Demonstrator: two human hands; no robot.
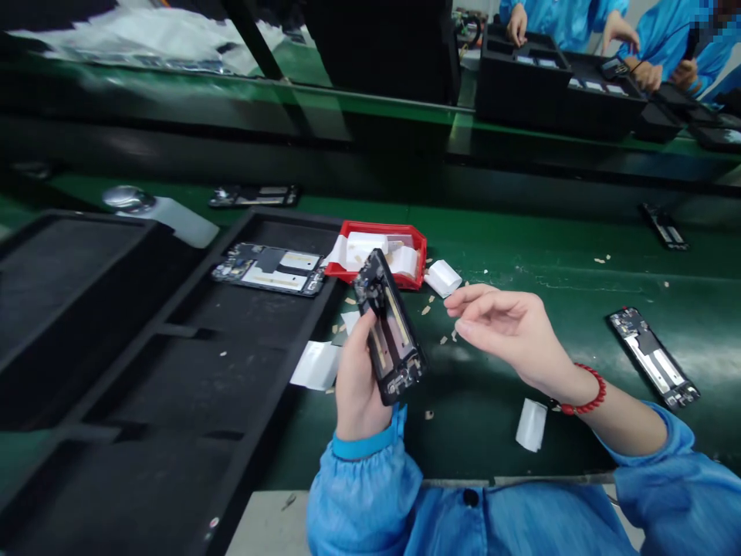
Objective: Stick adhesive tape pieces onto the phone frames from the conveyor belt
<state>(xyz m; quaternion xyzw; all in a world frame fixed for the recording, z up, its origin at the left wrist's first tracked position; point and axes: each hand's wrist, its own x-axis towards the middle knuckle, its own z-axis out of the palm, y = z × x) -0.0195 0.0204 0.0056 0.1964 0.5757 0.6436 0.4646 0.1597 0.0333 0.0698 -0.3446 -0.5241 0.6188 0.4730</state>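
Note:
My left hand [362, 378] is closed around an opened phone [394, 332], held tilted above the green work surface. The phone's bare inside shows a dark battery bay with pale strips and circuit parts at both ends. To its right, my right hand [503, 328] hangs free with fingers curled and a gap between thumb and fingertips. A tiny pale scrap shows by the thumb, and I see nothing plainly held. Just past those fingertips lies a folded white paper [443, 278]. A red tray [421, 259] behind the phone holds white papers and small tan bits.
At left stands a black compartment tray [191, 378] with another opened phone [278, 270] in it. Further opened phones lie at right [654, 355], far right [665, 228] and back [255, 195]. White slips [531, 425] and tan scraps are scattered about. Co-workers' hands [645, 75] show beyond the ledge.

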